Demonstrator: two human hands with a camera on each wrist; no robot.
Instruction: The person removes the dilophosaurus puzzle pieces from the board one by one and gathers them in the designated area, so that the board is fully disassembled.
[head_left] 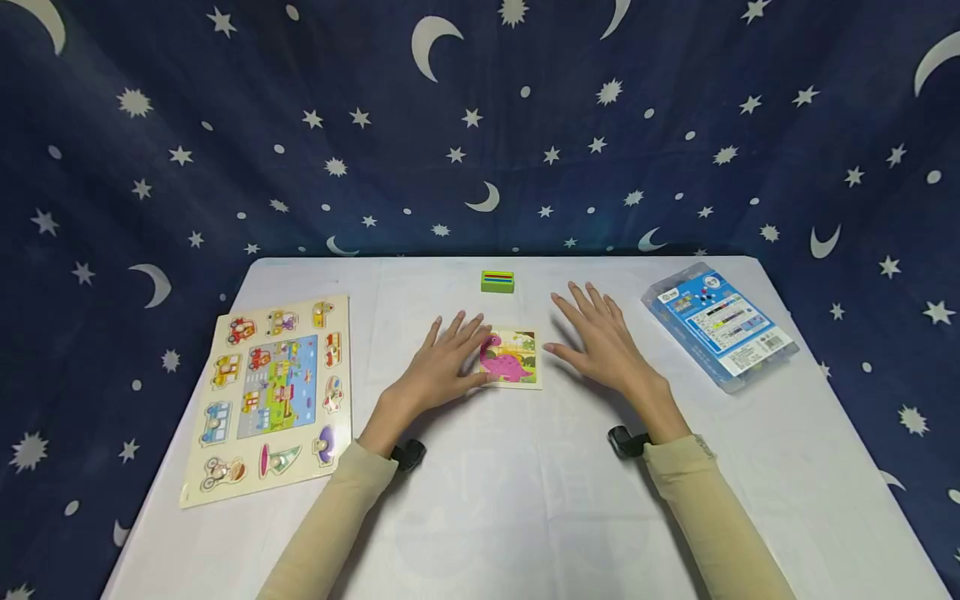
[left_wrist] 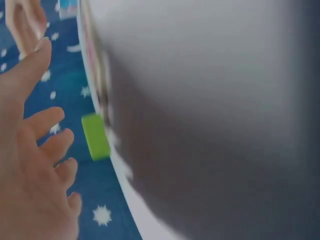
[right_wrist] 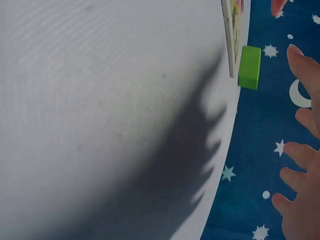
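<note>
Head view: dinosaur puzzle (head_left: 513, 367) between left fingers (head_left: 454, 327) and right fingers (head_left: 567, 309).

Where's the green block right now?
Head view: the green block sits by the far edge of the table, beyond the dinosaur puzzle and left of the right hand.

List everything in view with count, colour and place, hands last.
Dinosaur puzzle: 1, pink dinosaur, pale border, on table between the hands
Striped block: 1, green with coloured stripes, beyond the puzzle
Vehicle puzzle board: 1, cream, multicoloured pictures, table's left side
Plastic package: 1, clear with blue-and-white label, table's right side
Table: 1, white covering, beneath everything
Star-and-moon curtain: 1, navy and white, behind table
Wrist devices: 2, black, inner wrists
Sleeves: 2, beige, forearms
Left hand: 1, bare, at puzzle's left edge
Right hand: 1, bare, right of puzzle
</note>
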